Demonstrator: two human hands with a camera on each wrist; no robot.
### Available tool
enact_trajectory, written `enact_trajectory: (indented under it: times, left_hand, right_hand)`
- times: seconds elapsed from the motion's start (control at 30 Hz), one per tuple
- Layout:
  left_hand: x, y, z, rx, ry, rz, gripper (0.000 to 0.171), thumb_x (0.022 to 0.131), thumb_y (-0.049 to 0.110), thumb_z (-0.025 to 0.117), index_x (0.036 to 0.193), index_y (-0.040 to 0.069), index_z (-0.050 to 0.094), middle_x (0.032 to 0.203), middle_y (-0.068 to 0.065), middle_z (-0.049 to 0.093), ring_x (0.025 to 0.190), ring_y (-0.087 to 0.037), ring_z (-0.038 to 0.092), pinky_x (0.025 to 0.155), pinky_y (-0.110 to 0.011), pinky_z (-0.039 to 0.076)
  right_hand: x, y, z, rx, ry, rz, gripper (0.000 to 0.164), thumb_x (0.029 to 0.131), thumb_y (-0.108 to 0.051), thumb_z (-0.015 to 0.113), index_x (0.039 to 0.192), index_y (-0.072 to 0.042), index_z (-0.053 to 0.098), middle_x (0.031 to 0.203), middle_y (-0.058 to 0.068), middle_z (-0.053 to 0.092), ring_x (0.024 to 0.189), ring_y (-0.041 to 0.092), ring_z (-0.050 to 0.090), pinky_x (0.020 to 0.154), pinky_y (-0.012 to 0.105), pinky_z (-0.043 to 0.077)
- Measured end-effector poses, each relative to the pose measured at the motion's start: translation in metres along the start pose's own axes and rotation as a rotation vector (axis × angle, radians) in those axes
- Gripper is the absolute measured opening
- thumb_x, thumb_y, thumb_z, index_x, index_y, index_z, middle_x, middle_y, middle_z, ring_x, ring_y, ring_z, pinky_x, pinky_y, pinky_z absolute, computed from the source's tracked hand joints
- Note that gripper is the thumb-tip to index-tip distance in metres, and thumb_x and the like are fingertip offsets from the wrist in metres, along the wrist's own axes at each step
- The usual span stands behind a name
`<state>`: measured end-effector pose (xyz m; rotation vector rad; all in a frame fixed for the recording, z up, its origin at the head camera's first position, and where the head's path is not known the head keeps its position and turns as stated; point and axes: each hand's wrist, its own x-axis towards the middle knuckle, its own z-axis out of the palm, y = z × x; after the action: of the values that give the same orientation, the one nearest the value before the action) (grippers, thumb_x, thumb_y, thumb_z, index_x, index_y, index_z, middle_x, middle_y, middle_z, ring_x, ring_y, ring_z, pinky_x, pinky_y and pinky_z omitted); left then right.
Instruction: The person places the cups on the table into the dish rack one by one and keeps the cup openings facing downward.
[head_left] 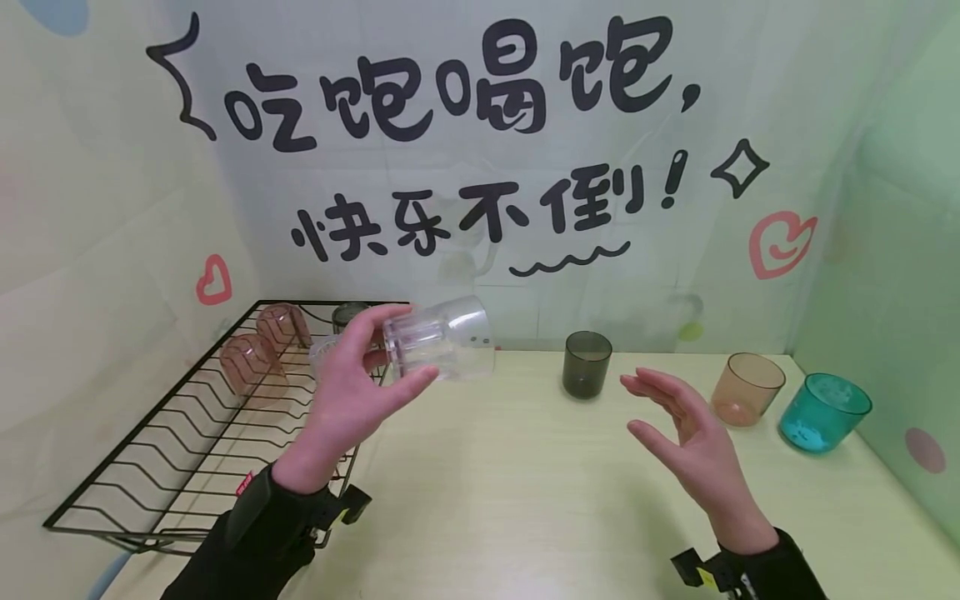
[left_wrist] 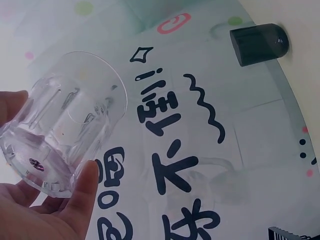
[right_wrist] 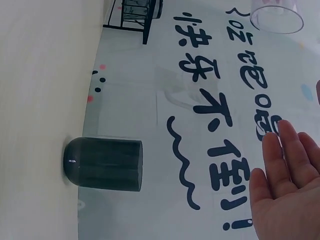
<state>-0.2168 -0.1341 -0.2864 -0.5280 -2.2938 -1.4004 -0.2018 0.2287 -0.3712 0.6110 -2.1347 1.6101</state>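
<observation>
My left hand grips a clear plastic tumbler by its base end, in the air near the right side of the dish rack. The tumbler lies sideways, its rim toward the right. In the left wrist view, thumb and fingers wrap round the thick base of the tumbler. My right hand hovers over the table on the right, fingers apart from the thumb, holding nothing. Behind and left of it a dark grey cup stands upright on the table; the right wrist view shows this cup too.
A black wire dish rack stands at the left, with pinkish glasses, a dark glass and a clear one at its far end. An amber cup and a teal cup stand at the right by the side wall.
</observation>
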Motion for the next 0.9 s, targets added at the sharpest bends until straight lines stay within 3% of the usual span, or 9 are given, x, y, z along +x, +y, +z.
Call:
enact_trajectory:
  times: [0.3,0.67,0.9]
  left_hand:
    - [-0.001,-0.004,-0.010,-0.019,0.018,0.029,0.063,0.078,0.004,0.083,0.134,0.003,0.053,0.125,-0.011,0.057,0.103,-0.026,0.061,0.086,-0.019,0.053]
    - [-0.004,-0.008,-0.020,0.075,0.022,-0.047,0.065,0.079,0.010,0.084,0.136,0.009,0.052,0.125,-0.010,0.057,0.103,-0.028,0.062,0.083,-0.019,0.053]
    - [-0.006,-0.013,-0.029,0.089,0.044,-0.038,0.065,0.079,0.009,0.084,0.136,0.007,0.053,0.126,-0.011,0.056,0.105,-0.027,0.060,0.083,-0.014,0.051]
  right_hand:
    - [-0.003,0.007,-0.008,-0.027,0.000,0.017,0.058,0.087,0.011,0.068,0.140,-0.004,0.051,0.133,0.001,0.062,0.123,0.008,0.053,0.107,0.015,0.029]
    - [-0.006,0.014,-0.017,-0.087,-0.021,0.024,0.058,0.087,0.007,0.070,0.140,-0.004,0.051,0.133,0.000,0.062,0.123,0.005,0.051,0.106,0.013,0.028]
    - [-0.007,0.020,-0.023,-0.127,-0.024,0.036,0.057,0.088,0.005,0.070,0.140,-0.005,0.051,0.133,-0.001,0.062,0.122,0.002,0.051,0.104,0.012,0.028]
